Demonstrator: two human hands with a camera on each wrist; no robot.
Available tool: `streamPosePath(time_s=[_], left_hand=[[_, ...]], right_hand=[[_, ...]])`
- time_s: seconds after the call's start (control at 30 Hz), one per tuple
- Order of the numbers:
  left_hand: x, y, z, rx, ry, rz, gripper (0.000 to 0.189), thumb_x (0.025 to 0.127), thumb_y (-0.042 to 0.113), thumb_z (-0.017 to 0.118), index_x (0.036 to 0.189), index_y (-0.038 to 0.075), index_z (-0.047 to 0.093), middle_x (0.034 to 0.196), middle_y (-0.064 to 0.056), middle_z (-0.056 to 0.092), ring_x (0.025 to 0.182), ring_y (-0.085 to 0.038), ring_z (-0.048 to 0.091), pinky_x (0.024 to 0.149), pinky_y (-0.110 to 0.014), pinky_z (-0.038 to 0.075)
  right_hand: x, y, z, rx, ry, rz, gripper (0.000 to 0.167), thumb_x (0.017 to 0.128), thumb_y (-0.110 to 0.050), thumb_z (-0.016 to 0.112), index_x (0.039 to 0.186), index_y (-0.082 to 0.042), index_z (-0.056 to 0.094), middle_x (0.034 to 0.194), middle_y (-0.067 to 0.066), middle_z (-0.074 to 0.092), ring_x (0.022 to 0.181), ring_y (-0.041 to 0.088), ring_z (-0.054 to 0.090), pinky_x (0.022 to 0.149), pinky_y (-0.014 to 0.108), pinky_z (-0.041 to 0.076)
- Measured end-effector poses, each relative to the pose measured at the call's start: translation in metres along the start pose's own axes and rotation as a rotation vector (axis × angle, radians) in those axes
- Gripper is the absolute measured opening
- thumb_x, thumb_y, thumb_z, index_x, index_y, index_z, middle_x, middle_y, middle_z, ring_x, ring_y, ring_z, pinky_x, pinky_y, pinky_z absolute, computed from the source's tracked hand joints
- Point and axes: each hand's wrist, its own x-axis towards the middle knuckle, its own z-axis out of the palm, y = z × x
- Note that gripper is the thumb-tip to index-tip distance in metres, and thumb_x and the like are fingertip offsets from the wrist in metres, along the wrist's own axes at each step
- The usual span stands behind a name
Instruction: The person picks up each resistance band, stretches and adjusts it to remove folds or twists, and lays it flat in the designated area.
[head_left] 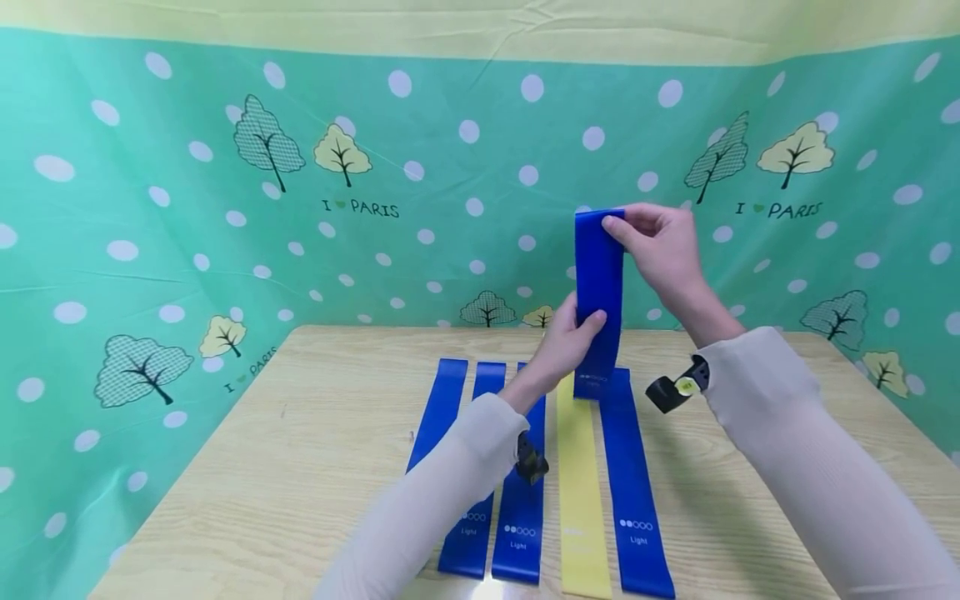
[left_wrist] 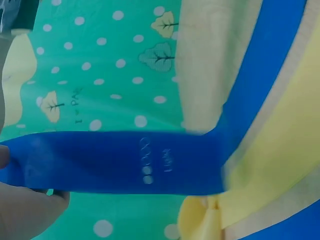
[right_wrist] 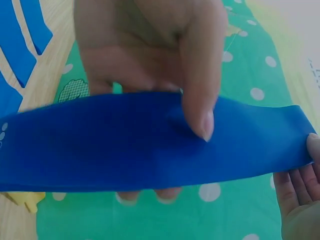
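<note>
A blue resistance band [head_left: 600,275] with white "Light" print near its lower end hangs upright over the table. My right hand [head_left: 663,242] pinches its top edge, thumb in front and fingers behind. Lower down, my left hand [head_left: 566,342] grips the band's left side, with the thumb across the front. The band's lower end overlaps a yellow band [head_left: 581,500] lying flat below. To the right of that yellow strip lies another blue band [head_left: 637,483]. In the left wrist view the held band [left_wrist: 100,162] stretches sideways, its dots and print visible.
More blue bands [head_left: 517,525] lie lengthwise on the wooden table [head_left: 300,467], partly covered by my left sleeve [head_left: 442,492]. A small yellow object [left_wrist: 200,220] shows behind the held band. A green dotted curtain [head_left: 420,242] rises behind the table.
</note>
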Motion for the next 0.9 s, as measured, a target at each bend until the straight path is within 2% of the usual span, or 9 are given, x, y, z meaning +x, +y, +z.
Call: streamPosePath(time_s=[0.17, 0.3, 0.47, 0.5, 0.73, 0.9], left_hand=[[-0.008, -0.009, 0.003, 0.013, 0.025, -0.065, 0.036, 0.103, 0.013, 0.039, 0.138, 0.006, 0.038, 0.134, -0.016, 0.052, 0.123, -0.027, 0.053, 0.103, -0.037, 0.045], [-0.014, -0.014, 0.005, -0.023, 0.028, -0.138, 0.033, 0.103, 0.014, 0.041, 0.134, 0.005, 0.042, 0.130, -0.016, 0.057, 0.121, -0.026, 0.055, 0.103, -0.037, 0.045], [-0.022, -0.017, 0.008, -0.041, 0.031, -0.197, 0.027, 0.101, 0.015, 0.043, 0.126, 0.004, 0.048, 0.116, -0.012, 0.060, 0.112, -0.018, 0.057, 0.102, -0.032, 0.044], [-0.023, -0.017, 0.009, -0.048, 0.032, -0.201, 0.026, 0.101, 0.015, 0.043, 0.124, 0.003, 0.049, 0.111, -0.011, 0.060, 0.107, -0.016, 0.056, 0.097, -0.030, 0.046], [-0.035, -0.020, 0.016, -0.119, 0.033, -0.276, 0.028, 0.099, 0.011, 0.046, 0.126, 0.001, 0.049, 0.112, -0.008, 0.058, 0.104, -0.015, 0.055, 0.092, -0.034, 0.050], [-0.040, -0.024, 0.022, -0.107, 0.036, -0.306, 0.024, 0.097, 0.007, 0.051, 0.120, 0.001, 0.052, 0.098, -0.001, 0.054, 0.087, -0.009, 0.053, 0.073, -0.020, 0.049]], right_hand=[[0.003, 0.013, -0.004, -0.004, 0.009, 0.035, 0.031, 0.090, -0.022, 0.065, 0.108, 0.004, 0.067, 0.077, -0.019, 0.066, 0.074, -0.002, 0.065, 0.072, 0.011, 0.052], [0.006, 0.023, -0.008, -0.010, 0.017, 0.079, 0.036, 0.091, -0.024, 0.064, 0.111, 0.006, 0.065, 0.077, -0.020, 0.065, 0.073, -0.004, 0.064, 0.070, 0.010, 0.052], [0.009, 0.035, -0.012, -0.031, 0.027, 0.125, 0.041, 0.091, -0.027, 0.064, 0.114, 0.007, 0.063, 0.075, -0.022, 0.063, 0.072, -0.005, 0.063, 0.069, 0.010, 0.052], [0.009, 0.037, -0.013, -0.030, 0.026, 0.136, 0.041, 0.091, -0.027, 0.064, 0.114, 0.007, 0.063, 0.075, -0.022, 0.063, 0.071, -0.005, 0.063, 0.069, 0.010, 0.051], [0.011, 0.054, -0.022, -0.033, 0.043, 0.199, 0.039, 0.090, -0.030, 0.064, 0.113, 0.002, 0.064, 0.074, -0.023, 0.063, 0.069, -0.006, 0.061, 0.066, 0.010, 0.051], [0.010, 0.067, -0.030, -0.051, 0.055, 0.258, 0.038, 0.091, -0.032, 0.063, 0.113, 0.000, 0.063, 0.074, -0.024, 0.061, 0.068, -0.007, 0.061, 0.065, 0.009, 0.051]])
